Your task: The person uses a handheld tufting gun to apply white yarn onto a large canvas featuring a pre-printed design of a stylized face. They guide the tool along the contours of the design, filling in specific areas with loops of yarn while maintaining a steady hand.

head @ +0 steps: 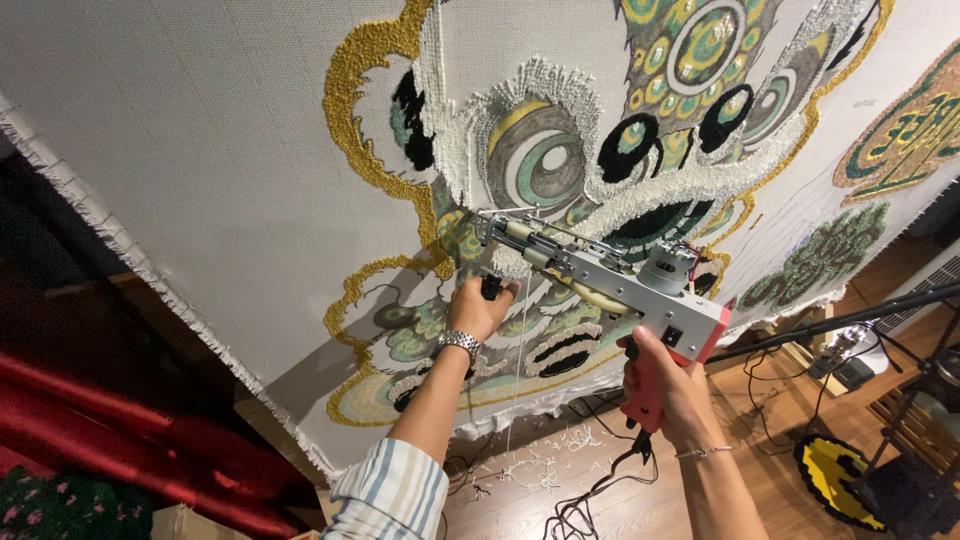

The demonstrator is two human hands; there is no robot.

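Overhead, both hands grip a grey metal tufting gun with a pink-red plastic body (610, 285), whose front end is pressed against a large white stretched backing cloth (200, 150). The left hand (478, 308) is closed tight around the gun's short black front handle, fingers curled fully round it, just below the needle end. A silver metal wristwatch (458, 343) sits on that wrist, and a blue-and-white striped sleeve (395, 492) covers the forearm lower down. The right hand (668, 385) is wrapped shut on the pink rear grip under the gun's body, with a thin bracelet (703, 452) on its wrist; whether a finger presses the trigger cannot be told. The two hands are apart, one at each end of the tool.

A thin white yarn strand (520, 360) hangs down from the gun between the arms. On the cloth is a partly tufted design in gold, white, green and black yarn (560, 130), with large round eyes. A black power cord (600, 490) trails from the grip's base to the wooden floor (690, 510), where white yarn scraps (530, 465) lie scattered.
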